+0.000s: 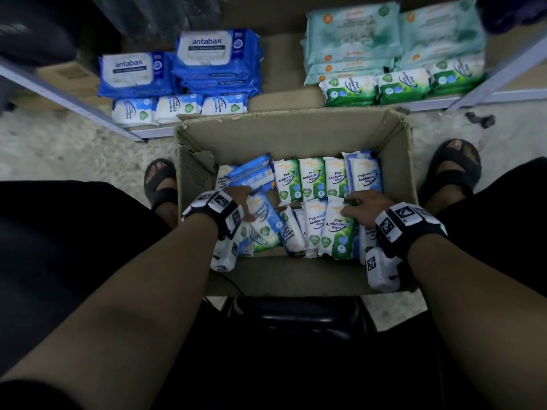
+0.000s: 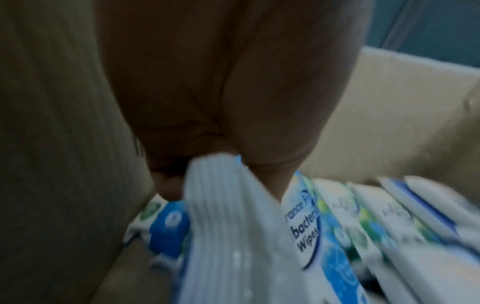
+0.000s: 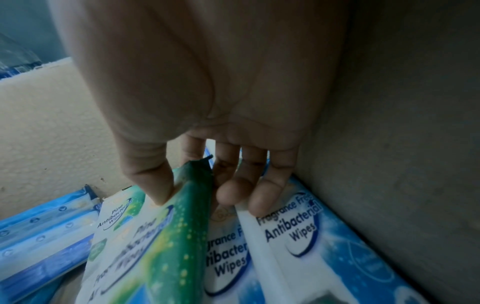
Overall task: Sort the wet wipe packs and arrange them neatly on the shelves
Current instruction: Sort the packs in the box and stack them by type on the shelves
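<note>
Presently, both hands were down inside the cardboard box (image 1: 396, 161), each closed on a pack. The left hand (image 1: 236, 199) pinched the crimped white end of a blue fragrance-free pack (image 2: 306, 226) at the box's left side; the wrist view was blurred, so finger placement was only partly legible. The right hand (image 3: 207, 102) held the top edge of a green pine pack (image 3: 166, 236) between thumb and fingers, the remaining fingertips (image 3: 259, 203) resting on a neighbouring blue pack.

The step in hand was judged to be picking by type from the box. The next move would call for lifting each pack clear of its tightly stood neighbours and carrying it to its matching row on the shelf (image 1: 284, 96), blue at left, green at right.

The packs were soft, glossy film pouches with ribbed seals, likely to flex and slip; the box was matt corrugated board with torn flaps.
</note>
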